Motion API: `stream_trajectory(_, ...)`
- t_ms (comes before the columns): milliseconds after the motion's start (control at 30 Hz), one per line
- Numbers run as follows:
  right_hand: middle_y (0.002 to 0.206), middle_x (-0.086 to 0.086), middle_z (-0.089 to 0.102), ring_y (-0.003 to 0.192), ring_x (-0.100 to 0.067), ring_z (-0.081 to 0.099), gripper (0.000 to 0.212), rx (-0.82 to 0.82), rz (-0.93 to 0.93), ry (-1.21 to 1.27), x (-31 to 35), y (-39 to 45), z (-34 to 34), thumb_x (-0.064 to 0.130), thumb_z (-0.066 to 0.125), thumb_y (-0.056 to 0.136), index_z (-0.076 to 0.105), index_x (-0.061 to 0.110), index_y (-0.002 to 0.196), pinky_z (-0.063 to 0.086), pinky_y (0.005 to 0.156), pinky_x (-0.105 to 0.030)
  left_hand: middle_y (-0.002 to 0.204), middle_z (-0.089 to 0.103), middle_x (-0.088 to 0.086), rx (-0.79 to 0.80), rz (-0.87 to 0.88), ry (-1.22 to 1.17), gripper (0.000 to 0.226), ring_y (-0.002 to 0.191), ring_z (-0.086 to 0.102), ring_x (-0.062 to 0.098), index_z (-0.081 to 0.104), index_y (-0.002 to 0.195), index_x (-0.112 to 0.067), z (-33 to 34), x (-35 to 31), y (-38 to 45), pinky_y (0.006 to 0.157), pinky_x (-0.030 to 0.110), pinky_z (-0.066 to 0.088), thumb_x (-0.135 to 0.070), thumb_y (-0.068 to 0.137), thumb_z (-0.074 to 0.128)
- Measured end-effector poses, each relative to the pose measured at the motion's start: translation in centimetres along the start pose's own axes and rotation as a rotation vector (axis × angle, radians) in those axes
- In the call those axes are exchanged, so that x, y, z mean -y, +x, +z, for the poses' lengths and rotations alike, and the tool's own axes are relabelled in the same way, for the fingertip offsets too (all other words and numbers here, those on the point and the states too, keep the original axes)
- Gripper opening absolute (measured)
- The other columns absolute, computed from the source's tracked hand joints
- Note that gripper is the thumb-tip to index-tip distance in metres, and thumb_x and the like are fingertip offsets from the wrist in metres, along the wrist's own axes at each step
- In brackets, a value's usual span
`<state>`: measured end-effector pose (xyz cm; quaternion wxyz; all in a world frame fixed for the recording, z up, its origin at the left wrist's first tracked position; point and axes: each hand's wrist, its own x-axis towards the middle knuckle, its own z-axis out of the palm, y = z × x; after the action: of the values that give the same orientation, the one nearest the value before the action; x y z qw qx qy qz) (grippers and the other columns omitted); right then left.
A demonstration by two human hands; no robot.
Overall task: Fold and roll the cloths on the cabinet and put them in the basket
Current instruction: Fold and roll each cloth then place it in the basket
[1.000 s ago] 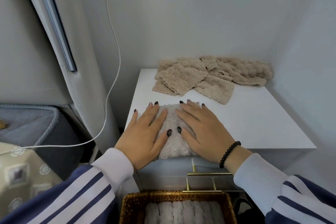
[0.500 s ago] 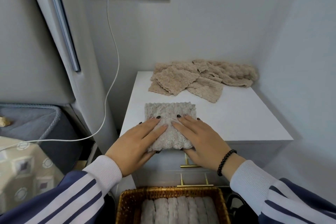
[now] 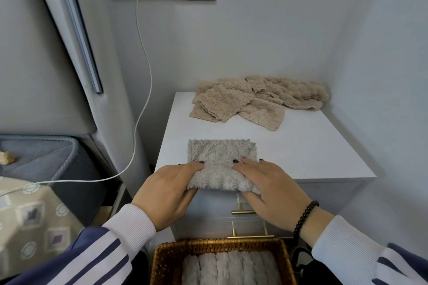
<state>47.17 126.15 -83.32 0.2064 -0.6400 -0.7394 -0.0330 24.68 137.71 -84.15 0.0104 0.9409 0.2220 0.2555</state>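
Grey and fluffy, the folded cloth [image 3: 221, 157] lies on the front part of the white cabinet [image 3: 312, 146], and its near edge is lifted and curled over at the front rim of the cabinet top. The cloth is between the two hands, with its near left corner in the left hand [image 3: 165, 190] and its near right corner in the right hand [image 3: 271, 188]. Its long axis runs from left to right, parallel to the front edge of the cabinet, and the rolled part lies the same way. The far edge is flat on the top and points toward the wall. The left hand grips the roll: the fingers lie over it and the thumb seems to be under it. The right hand does the same on its side, with fingers curved on top and the thumb below the cloth. A heap of beige cloths [image 3: 254, 99] lies at the back of the cabinet, well apart from the hands. Below, near the person, a wicker basket [image 3: 166, 259] holds a row of rolled grey cloths [image 3: 229, 268] side by side.
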Motion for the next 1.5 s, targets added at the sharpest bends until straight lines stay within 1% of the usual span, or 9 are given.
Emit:
stream_trajectory(200,0.077,0.007,0.065,0.062,-0.009,0.058,0.021,0.018,0.220,0.307,0.2,1.7,-1.6,0.037,0.053,0.093,0.055,0.026,0.112,0.045,0.056,-0.023,0.066,0.063,-0.004,-0.118,-0.209,-0.107,0.030,0.053,0.058,0.021,0.046,0.109,-0.026,0.0,0.1,1.4,0.049,0.033,0.048,-0.045,0.086,0.038)
stream_trajectory(367,0.068,0.007,0.061,0.056,-0.003,0.054,0.014,-0.051,0.420,0.492,-0.2,3.3,-1.7,0.040,0.054,0.092,0.050,0.028,0.087,0.041,0.051,-0.014,0.079,0.064,-0.010,-0.169,-0.421,-0.421,0.038,0.071,0.060,0.011,0.057,0.099,-0.021,0.3,0.0,2.8,0.066,0.031,0.050,-0.056,0.091,0.044)
stream_trajectory(500,0.075,0.008,0.054,0.063,-0.003,0.049,0.035,-0.044,0.554,0.505,-1.2,5.0,-0.9,0.056,0.049,0.089,0.040,0.022,0.093,0.032,0.054,-0.014,0.068,0.059,0.001,-0.198,-0.556,-0.516,0.055,0.060,0.047,0.013,0.055,0.081,-0.010,0.8,0.0,3.9,0.058,0.025,0.041,-0.063,0.088,0.040)
stream_trajectory(667,0.052,0.005,0.040,0.049,-0.010,0.038,0.047,-0.126,0.627,0.508,-1.1,6.4,-0.9,0.051,0.057,0.088,0.038,0.017,0.062,0.031,0.045,-0.016,0.048,0.038,-0.007,-0.178,-0.724,-0.472,0.049,0.047,0.034,0.008,0.039,0.059,-0.013,1.0,0.5,5.4,0.046,0.016,0.031,-0.046,0.092,0.051)
stream_trajectory(833,0.062,0.003,0.041,0.053,-0.014,0.038,0.039,-0.177,0.654,0.395,-1.5,7.2,0.0,0.047,0.062,0.085,0.042,0.015,0.073,0.030,0.051,-0.027,0.057,0.051,-0.005,-0.081,-0.793,-0.391,0.039,0.054,0.046,0.013,0.050,0.069,-0.013,1.3,0.7,6.4,0.052,0.026,0.036,-0.045,0.091,0.053)
stream_trajectory(967,0.091,0.006,0.052,0.076,-0.013,0.053,0.027,-0.256,0.651,0.365,-1.5,7.4,0.6,0.038,0.065,0.086,0.048,0.023,0.101,0.043,0.065,-0.028,0.091,0.056,-0.005,-0.083,-0.759,-0.338,0.024,0.074,0.056,0.014,0.052,0.093,-0.020,1.2,0.8,6.7,0.068,0.032,0.049,-0.044,0.089,0.055)
stream_trajectory(1167,0.092,-0.006,0.064,0.080,-0.027,0.059,0.015,-0.306,0.056,-0.082,-1.1,7.5,2.0,-0.002,0.065,0.079,0.067,0.011,0.086,0.045,0.068,-0.036,0.105,0.053,-0.004,-0.159,-0.647,-0.280,0.013,0.090,0.057,0.015,0.052,0.099,-0.023,1.1,0.2,7.1,0.076,0.035,0.051,-0.030,0.090,0.058)
stream_trajectory(1333,0.111,-0.009,0.067,0.100,-0.029,0.063,0.038,-0.078,0.046,0.051,-1.3,6.4,1.2,0.017,0.037,0.092,0.065,0.006,0.116,0.052,0.082,-0.042,0.091,0.062,0.001,-0.132,-0.469,-0.070,0.015,0.086,0.055,0.021,0.063,0.096,-0.013,1.7,0.3,6.2,0.067,0.033,0.046,-0.022,0.095,0.050)
stream_trajectory(1500,0.151,0.002,0.033,0.139,-0.014,0.027,0.068,0.111,0.069,0.047,-0.9,4.9,0.2,0.049,0.050,0.093,0.028,0.017,0.149,0.019,0.113,-0.025,0.112,0.066,0.004,-0.059,-0.407,-0.072,0.053,0.101,0.059,0.027,0.064,0.120,-0.015,1.7,0.2,4.7,0.086,0.039,0.050,-0.040,0.092,0.027)
